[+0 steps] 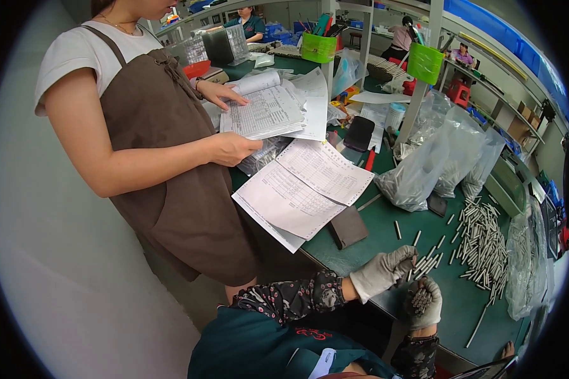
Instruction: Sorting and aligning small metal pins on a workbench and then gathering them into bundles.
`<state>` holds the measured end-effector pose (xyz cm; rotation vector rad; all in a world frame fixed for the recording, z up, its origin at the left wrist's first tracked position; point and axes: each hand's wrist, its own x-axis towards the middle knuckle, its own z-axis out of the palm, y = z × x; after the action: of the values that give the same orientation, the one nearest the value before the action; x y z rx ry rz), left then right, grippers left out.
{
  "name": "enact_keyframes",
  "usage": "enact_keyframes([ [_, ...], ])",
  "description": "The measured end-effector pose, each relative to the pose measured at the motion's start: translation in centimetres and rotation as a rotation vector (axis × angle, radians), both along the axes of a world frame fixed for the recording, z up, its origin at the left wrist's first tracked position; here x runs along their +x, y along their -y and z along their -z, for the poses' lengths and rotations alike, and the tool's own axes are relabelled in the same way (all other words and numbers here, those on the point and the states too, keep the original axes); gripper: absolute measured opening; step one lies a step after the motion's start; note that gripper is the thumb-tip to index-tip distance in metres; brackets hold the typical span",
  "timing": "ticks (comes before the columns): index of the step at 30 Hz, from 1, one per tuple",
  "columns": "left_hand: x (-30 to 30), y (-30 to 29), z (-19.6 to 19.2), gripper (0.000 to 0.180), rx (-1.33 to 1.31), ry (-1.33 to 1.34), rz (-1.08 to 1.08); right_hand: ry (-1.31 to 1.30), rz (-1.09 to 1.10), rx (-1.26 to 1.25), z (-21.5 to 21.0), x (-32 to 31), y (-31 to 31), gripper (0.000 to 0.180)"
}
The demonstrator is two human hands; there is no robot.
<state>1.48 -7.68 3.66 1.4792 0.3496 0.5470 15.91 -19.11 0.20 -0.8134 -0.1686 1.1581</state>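
Two gloves (pixel 378 276), two green holders (pixel 425 64) (many rods (pixel 484 249))

Soft, fairly bright indoor light falls evenly over my desk (pixel 449 309), seemingly from above, with deep shadow below its near edge. The paper sheets (pixel 310 189) are brightest, almost washed out, their print too fine to read. Small glints catch the plastic bags (pixel 417 170) and metal pins (pixel 480 246). My hands (pixel 380 275) look reasonably sharp; the people at the back (pixel 253 26) turn soft. The blue strip (pixel 521 47) curves strongly near the rim, and black swallows the corners.
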Motion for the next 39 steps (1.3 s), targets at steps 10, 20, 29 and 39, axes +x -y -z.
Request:
enact_keyframes([
  [10, 0.2, 2.0, 3.4, 0.033, 0.53, -0.192, -0.111, 0.673, -0.053, -0.144, -2.1, -2.8, -0.8, 0.017],
  [20, -0.4, 1.9, 2.0, 0.027, 0.658, -0.389, -0.031, 0.504, -0.215, -0.102, -0.1, -2.0, -0.6, 0.021],
  [29, -1.4, 2.0, 1.8, 0.024, 0.424, -0.051, -0.035, 0.661, -0.14, -0.124, -0.4, -2.3, -0.3, 0.017],
  [39, -4.5, -1.1, -0.2, 0.039, 0.973, -0.306, -0.505, 0.787, 0.155, -0.214, -2.5, 0.0, 2.1, 0.019],
])
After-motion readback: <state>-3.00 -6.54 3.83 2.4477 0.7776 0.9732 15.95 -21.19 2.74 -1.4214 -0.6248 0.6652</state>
